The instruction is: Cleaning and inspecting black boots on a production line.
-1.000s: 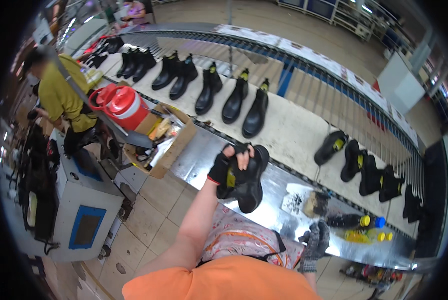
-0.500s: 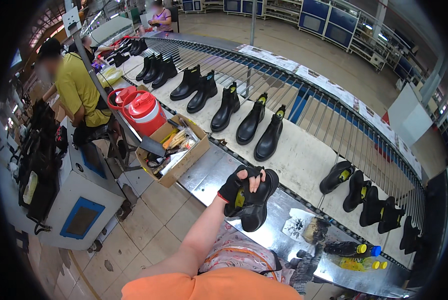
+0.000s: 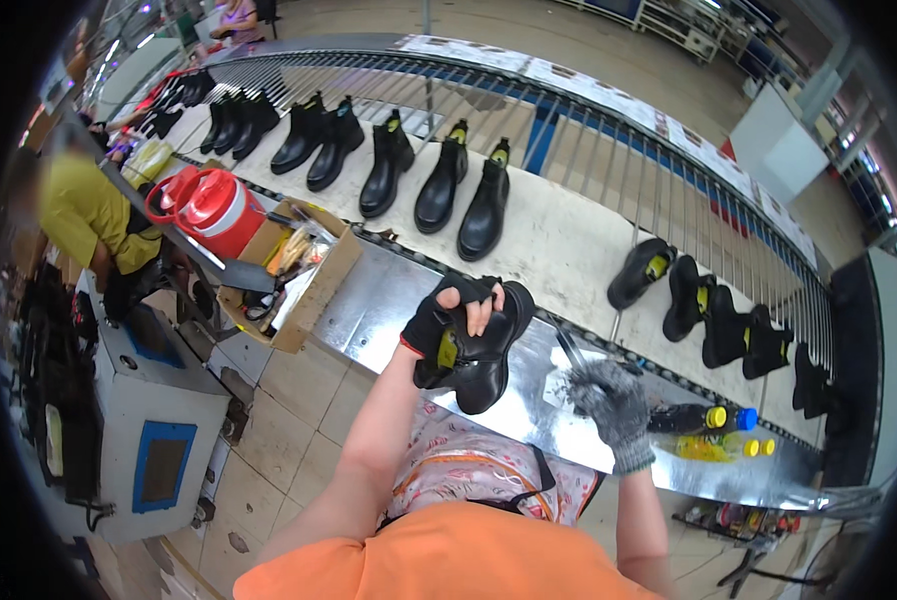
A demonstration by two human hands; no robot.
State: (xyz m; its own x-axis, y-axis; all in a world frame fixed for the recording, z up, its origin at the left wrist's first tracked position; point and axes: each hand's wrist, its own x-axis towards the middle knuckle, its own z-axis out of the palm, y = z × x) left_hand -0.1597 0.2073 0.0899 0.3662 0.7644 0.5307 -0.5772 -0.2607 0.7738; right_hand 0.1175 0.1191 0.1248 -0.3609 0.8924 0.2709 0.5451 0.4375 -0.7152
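My left hand, in a black fingerless glove, grips a black ankle boot over the metal table. The boot's toe points toward me, and yellow lining shows beside my wrist. My right hand wears a grey knit glove with dark stains. From its fingers a thin dark tool sticks out toward the belt; motion blurs its tip. Part of a stained white sheet shows on the metal beside this hand.
Black boots stand in a row along the pale belt, with several more at right. To the left are a cardboard box of tools and a red jug. Bottles lie by my right hand. A co-worker sits at far left.
My right hand has come into view over the metal table with the thin dark tool. My left hand still holds the boot. The whole view has shifted.
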